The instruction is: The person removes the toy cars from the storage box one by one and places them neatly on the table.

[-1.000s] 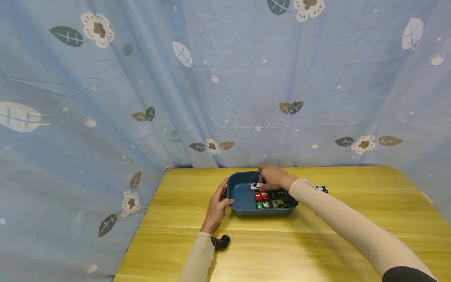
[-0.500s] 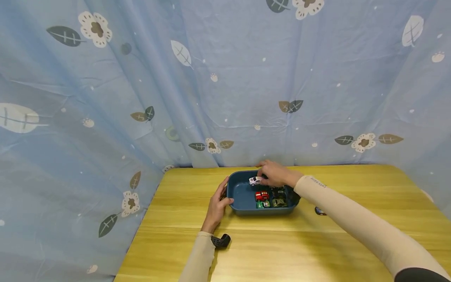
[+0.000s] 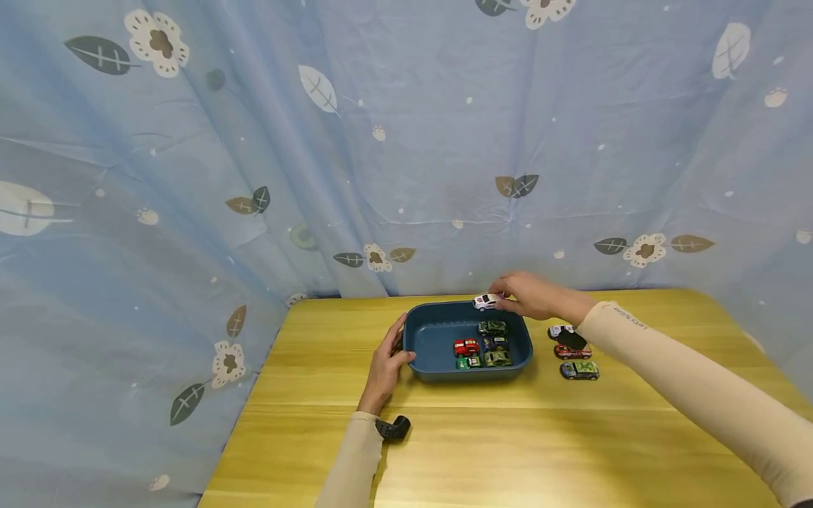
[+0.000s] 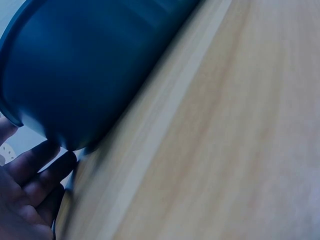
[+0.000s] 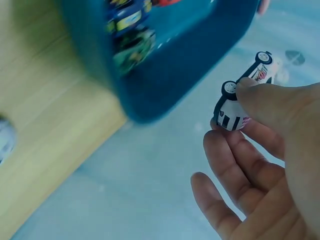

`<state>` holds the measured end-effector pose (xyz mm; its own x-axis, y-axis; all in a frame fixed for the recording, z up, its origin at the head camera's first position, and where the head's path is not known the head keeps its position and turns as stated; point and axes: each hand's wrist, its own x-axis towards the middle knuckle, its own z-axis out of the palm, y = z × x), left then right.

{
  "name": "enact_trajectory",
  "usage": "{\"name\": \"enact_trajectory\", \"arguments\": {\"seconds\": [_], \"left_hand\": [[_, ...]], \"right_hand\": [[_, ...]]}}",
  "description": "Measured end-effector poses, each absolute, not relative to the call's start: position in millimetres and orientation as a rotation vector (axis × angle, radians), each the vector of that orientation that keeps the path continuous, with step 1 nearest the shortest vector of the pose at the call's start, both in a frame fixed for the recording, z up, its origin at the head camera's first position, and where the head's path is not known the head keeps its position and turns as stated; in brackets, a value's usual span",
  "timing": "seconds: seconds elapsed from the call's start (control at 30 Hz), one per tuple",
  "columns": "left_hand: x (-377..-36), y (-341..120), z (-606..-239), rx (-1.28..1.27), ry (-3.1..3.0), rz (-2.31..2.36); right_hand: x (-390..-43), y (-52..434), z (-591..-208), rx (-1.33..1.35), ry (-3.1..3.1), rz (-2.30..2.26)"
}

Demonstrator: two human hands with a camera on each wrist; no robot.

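A white toy car (image 3: 485, 302) is pinched between the thumb and fingers of my right hand (image 3: 533, 295), above the far rim of a blue plastic bin (image 3: 438, 307). The right wrist view shows the white car's wheels turned toward the camera. My left hand (image 3: 384, 367) grips the bin's left end, its thumb over the rim. In the left wrist view, the fingers (image 4: 45, 175) lie against the bin's outer wall. Inside the bin sit a red toy car (image 3: 466, 347), a green and white one (image 3: 468, 363) and several dark or camouflage ones, such as a green camouflage car (image 3: 497, 358).
Right of the bin, on the wooden table (image 3: 483, 437), stand a white toy car (image 3: 559, 331), a red one (image 3: 573, 351) and a green-blue one (image 3: 579, 370). A dark wrist-camera part hides some of them. A blue patterned curtain (image 3: 432, 155) hangs behind the table.
My right hand has lifted the white car up out of the bin and moved right. The cars on the table have come into fuller view. My left hand stays at the bin's left end.
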<state>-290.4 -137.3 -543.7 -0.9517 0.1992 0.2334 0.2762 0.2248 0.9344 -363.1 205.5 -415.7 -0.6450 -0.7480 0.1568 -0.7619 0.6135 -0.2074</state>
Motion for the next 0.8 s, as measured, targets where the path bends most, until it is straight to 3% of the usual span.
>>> {"name": "enact_trajectory", "arguments": {"seconds": [0.4, 0.8], "left_hand": [[-295.7, -135.6, -563.7, -0.429, -2.371, -1.823], [-296.3, -135.4, -563.1, -0.423, -2.388, -1.816]], "right_hand": [[-347.3, 283.2, -406.3, 1.104, -2.868, 0.277], [-334.8, 373.7, -444.5, 0.934, -2.917, 0.089]]}}
